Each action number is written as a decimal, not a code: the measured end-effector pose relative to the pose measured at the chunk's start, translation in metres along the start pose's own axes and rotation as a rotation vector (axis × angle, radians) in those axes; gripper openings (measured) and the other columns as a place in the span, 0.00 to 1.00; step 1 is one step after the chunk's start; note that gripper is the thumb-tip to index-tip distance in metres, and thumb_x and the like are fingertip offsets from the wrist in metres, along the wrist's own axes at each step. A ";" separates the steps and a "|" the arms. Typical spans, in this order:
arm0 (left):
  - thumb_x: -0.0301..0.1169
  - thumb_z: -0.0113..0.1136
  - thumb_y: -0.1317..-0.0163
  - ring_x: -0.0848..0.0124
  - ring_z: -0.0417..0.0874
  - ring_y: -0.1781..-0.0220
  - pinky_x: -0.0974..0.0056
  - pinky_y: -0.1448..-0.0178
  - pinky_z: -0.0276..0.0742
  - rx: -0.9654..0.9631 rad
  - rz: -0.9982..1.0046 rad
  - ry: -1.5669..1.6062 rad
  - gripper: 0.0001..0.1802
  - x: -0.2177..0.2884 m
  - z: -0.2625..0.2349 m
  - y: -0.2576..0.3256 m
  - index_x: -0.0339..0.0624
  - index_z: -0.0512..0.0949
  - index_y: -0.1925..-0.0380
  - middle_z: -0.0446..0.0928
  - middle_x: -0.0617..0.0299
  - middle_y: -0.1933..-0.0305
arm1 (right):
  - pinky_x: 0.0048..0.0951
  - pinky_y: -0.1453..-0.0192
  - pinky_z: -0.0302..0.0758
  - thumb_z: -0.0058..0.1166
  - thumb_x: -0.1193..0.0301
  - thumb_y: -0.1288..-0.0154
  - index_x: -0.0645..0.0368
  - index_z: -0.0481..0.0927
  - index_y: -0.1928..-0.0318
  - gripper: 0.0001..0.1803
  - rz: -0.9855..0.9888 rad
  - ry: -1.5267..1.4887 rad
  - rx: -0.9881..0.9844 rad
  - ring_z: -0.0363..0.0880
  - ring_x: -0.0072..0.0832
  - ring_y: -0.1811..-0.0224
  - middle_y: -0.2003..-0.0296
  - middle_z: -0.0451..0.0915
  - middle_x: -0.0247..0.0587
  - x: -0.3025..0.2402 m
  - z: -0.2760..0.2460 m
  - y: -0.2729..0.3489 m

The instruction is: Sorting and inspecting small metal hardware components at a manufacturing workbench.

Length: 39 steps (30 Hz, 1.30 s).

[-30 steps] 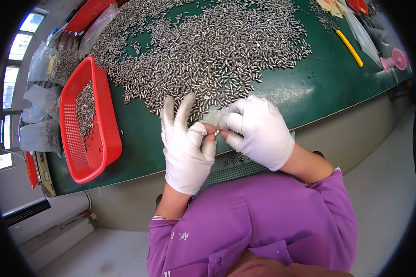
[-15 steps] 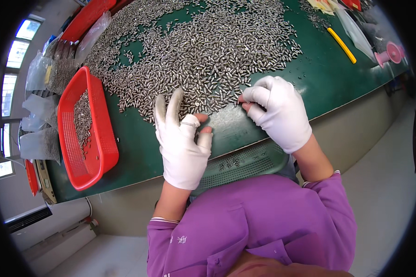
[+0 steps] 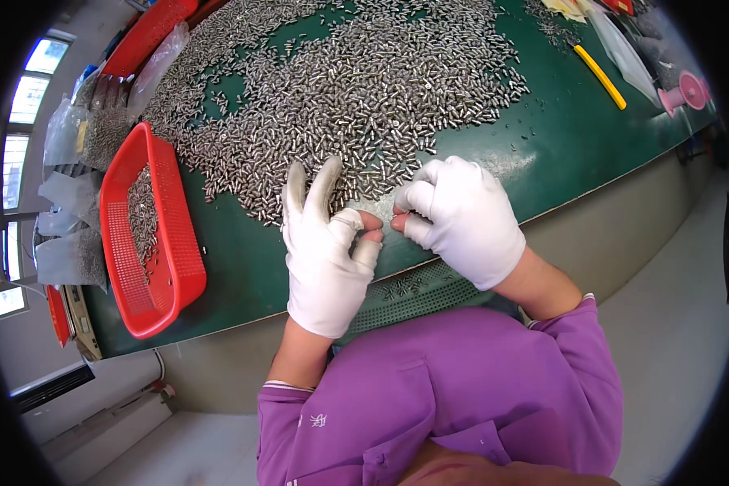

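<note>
A dense spread of small metal pins (image 3: 356,81), short, shiny and cylinder-shaped, covers the upper middle of the frame on a smooth dark green table (image 3: 243,275). They are far too many to count. At the left stands 1 red plastic basket (image 3: 188,267) with a fine mesh wall, oblong, holding a smaller heap of the same pins. Beyond it, at the upper left, lie several clear plastic bags (image 3: 61,138), crumpled and glossy. At the upper right lie 1 yellow stick-like tool (image 3: 599,76) and 1 pink round spool-shaped thing (image 3: 684,91). Below the table edge, in the person's lap, sits 1 dark green perforated tray (image 3: 417,292) with a few pins on it.

Both hands wear white knitted cotton gloves with the tips of some fingers cut away, and the sleeves are purple. The left hand (image 3: 324,251) lies palm down at the near edge of the pile, 2 long fingers stretched out and spread toward the pins, the thumb and forefinger bent inward. The right hand (image 3: 462,215) is curled, knuckles up, its bare thumb and fingertip pinched close together. The 2 hands' bare fingertips meet at the centre of the frame, just below the pile; whether a pin is held between them cannot be told.
</note>
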<state>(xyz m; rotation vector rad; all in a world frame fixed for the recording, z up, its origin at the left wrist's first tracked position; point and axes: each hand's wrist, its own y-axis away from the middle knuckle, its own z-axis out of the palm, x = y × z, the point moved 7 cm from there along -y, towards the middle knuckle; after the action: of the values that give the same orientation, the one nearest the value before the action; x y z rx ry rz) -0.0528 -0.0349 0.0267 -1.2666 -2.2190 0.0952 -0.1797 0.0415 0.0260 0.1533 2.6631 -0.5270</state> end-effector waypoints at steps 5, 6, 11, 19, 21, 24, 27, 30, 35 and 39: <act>0.21 0.73 0.55 0.33 0.61 0.23 0.42 0.25 0.65 -0.022 0.049 -0.008 0.14 0.002 -0.004 0.006 0.45 0.79 0.69 0.68 0.48 0.26 | 0.39 0.56 0.77 0.67 0.60 0.44 0.48 0.84 0.66 0.10 -0.009 -0.061 -0.032 0.79 0.36 0.60 0.67 0.77 0.34 -0.004 0.006 0.002; 0.21 0.73 0.55 0.33 0.61 0.23 0.42 0.25 0.65 -0.013 0.045 0.001 0.15 0.002 -0.006 0.007 0.45 0.79 0.68 0.68 0.48 0.26 | 0.39 0.56 0.77 0.68 0.60 0.45 0.48 0.84 0.66 0.10 -0.024 -0.072 -0.030 0.79 0.36 0.61 0.67 0.77 0.34 -0.005 0.006 0.002; 0.22 0.72 0.53 0.33 0.62 0.24 0.41 0.26 0.65 0.028 0.006 -0.032 0.14 -0.002 -0.008 0.013 0.45 0.78 0.67 0.67 0.47 0.25 | 0.40 0.56 0.78 0.68 0.59 0.45 0.48 0.84 0.66 0.10 -0.049 -0.094 -0.055 0.80 0.37 0.61 0.67 0.78 0.34 -0.010 0.009 0.003; 0.23 0.70 0.49 0.31 0.62 0.25 0.40 0.28 0.66 0.056 0.016 -0.055 0.13 -0.002 -0.009 0.017 0.45 0.76 0.66 0.66 0.45 0.25 | 0.40 0.56 0.78 0.69 0.59 0.45 0.48 0.85 0.66 0.10 -0.060 -0.132 -0.075 0.80 0.37 0.61 0.67 0.79 0.34 -0.016 0.010 0.004; 0.23 0.70 0.49 0.31 0.62 0.25 0.40 0.28 0.66 0.060 0.019 -0.056 0.13 -0.002 -0.009 0.016 0.45 0.75 0.66 0.66 0.45 0.25 | 0.40 0.56 0.78 0.69 0.59 0.46 0.47 0.85 0.66 0.10 -0.041 -0.116 -0.062 0.80 0.37 0.61 0.67 0.79 0.34 -0.015 0.010 0.005; 0.24 0.70 0.49 0.31 0.62 0.25 0.40 0.28 0.66 0.059 0.021 -0.056 0.14 -0.003 -0.009 0.016 0.45 0.75 0.65 0.66 0.45 0.25 | 0.40 0.56 0.78 0.70 0.58 0.47 0.47 0.85 0.66 0.11 -0.022 -0.091 -0.019 0.80 0.37 0.61 0.67 0.79 0.33 -0.015 0.008 0.005; 0.24 0.70 0.49 0.31 0.62 0.25 0.40 0.28 0.66 0.062 0.022 -0.054 0.15 -0.004 -0.009 0.017 0.46 0.74 0.64 0.66 0.45 0.25 | 0.40 0.57 0.77 0.70 0.58 0.47 0.48 0.86 0.66 0.12 -0.026 -0.093 -0.031 0.80 0.37 0.61 0.67 0.79 0.33 -0.016 0.007 0.005; 0.24 0.69 0.48 0.31 0.62 0.25 0.40 0.28 0.66 0.066 0.025 -0.060 0.15 -0.003 -0.009 0.018 0.46 0.73 0.64 0.66 0.45 0.25 | 0.40 0.57 0.77 0.70 0.57 0.47 0.48 0.86 0.66 0.12 -0.035 -0.103 -0.057 0.81 0.36 0.61 0.67 0.79 0.33 -0.017 0.008 0.005; 0.24 0.69 0.48 0.31 0.62 0.24 0.40 0.28 0.66 0.078 0.015 -0.058 0.14 -0.004 -0.010 0.017 0.45 0.73 0.65 0.66 0.45 0.26 | 0.40 0.57 0.78 0.69 0.58 0.46 0.47 0.86 0.66 0.11 -0.054 -0.111 -0.052 0.81 0.36 0.61 0.68 0.79 0.33 -0.019 0.009 0.006; 0.24 0.70 0.51 0.32 0.63 0.25 0.40 0.28 0.67 0.063 -0.013 -0.072 0.14 -0.004 -0.008 0.016 0.45 0.75 0.66 0.67 0.47 0.26 | 0.40 0.57 0.78 0.67 0.61 0.45 0.47 0.86 0.66 0.08 -0.019 -0.102 -0.031 0.81 0.36 0.61 0.68 0.79 0.33 -0.020 0.009 0.006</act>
<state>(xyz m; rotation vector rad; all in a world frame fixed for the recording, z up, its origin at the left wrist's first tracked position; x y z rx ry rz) -0.0345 -0.0306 0.0267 -1.2325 -2.2661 0.2075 -0.1569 0.0427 0.0252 0.0904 2.5740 -0.4863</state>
